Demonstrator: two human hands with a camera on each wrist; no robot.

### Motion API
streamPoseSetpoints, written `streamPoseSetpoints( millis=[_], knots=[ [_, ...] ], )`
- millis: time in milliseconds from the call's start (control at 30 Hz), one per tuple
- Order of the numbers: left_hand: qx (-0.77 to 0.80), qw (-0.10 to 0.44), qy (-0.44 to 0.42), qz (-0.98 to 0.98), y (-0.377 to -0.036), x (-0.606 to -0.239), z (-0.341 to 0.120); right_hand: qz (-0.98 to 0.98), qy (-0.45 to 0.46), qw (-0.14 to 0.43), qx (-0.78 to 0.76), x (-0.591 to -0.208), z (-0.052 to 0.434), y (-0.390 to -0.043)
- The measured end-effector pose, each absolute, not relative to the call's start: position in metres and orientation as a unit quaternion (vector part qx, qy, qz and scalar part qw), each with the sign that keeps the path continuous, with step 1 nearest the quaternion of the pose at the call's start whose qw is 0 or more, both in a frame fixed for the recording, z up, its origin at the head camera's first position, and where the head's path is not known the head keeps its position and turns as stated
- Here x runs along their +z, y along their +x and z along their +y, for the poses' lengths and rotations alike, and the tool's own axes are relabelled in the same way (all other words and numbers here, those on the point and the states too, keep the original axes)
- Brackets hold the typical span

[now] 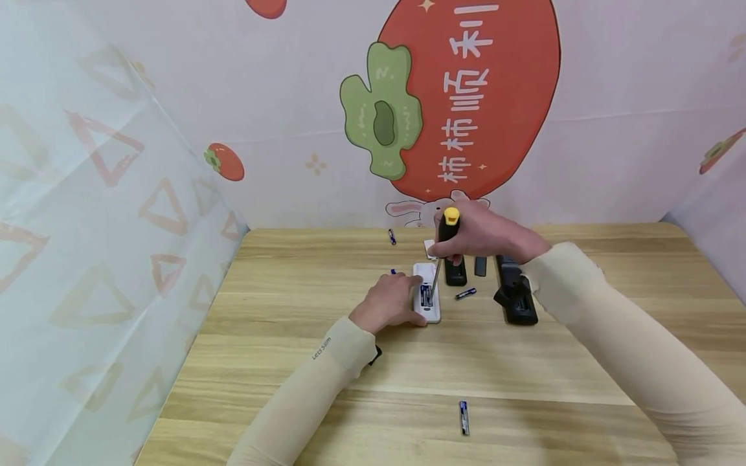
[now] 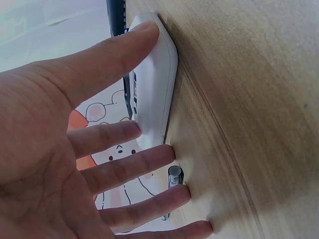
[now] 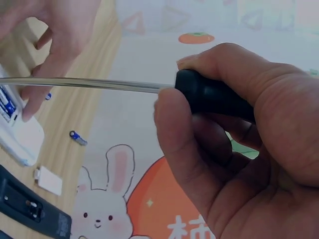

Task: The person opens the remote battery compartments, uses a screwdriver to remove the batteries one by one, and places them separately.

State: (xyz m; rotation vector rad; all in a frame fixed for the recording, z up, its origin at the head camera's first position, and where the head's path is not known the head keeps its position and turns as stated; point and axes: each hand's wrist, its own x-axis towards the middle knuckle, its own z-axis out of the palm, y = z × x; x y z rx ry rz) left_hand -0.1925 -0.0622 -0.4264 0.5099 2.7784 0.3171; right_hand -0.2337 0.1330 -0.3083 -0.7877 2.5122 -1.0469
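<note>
While my right hand [image 1: 484, 234] is wrapped tight round the black handle of the screwdriver [image 1: 447, 239], its thin shaft slants down so the tip meets the open battery bay of the white remote [image 1: 427, 301], which I judge is the angle needed to pry at the cell seated there. My left hand [image 1: 389, 301] lies with straight fingers pressed along the remote's left side and top, pinning it flat to the worktop [image 1: 291, 362] so it cannot slide under the tool. So the remote sits directly under the left fingers and just below and left of the right hand. Farther out, a loose battery [image 1: 465, 294] lies just right of the remote, a black remote [image 1: 515, 291] beyond that, another battery [image 1: 463, 417] near the front edge.
</note>
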Motion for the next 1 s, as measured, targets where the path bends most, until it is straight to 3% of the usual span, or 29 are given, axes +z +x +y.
streamPoseSetpoints(
  millis=[367, 1000],
  knots=[
    [0.107, 0.153, 0.176, 0.967, -0.194, -0.426, -0.062, 0.879, -0.252, 0.144, -0.379, -0.312, 0.138, -0.231],
    [0.124, 0.154, 0.175, 0.964, -0.191, -0.425, -0.062, 0.86, -0.35, 0.147, -0.342, -0.308, 0.136, -0.22]
  ],
)
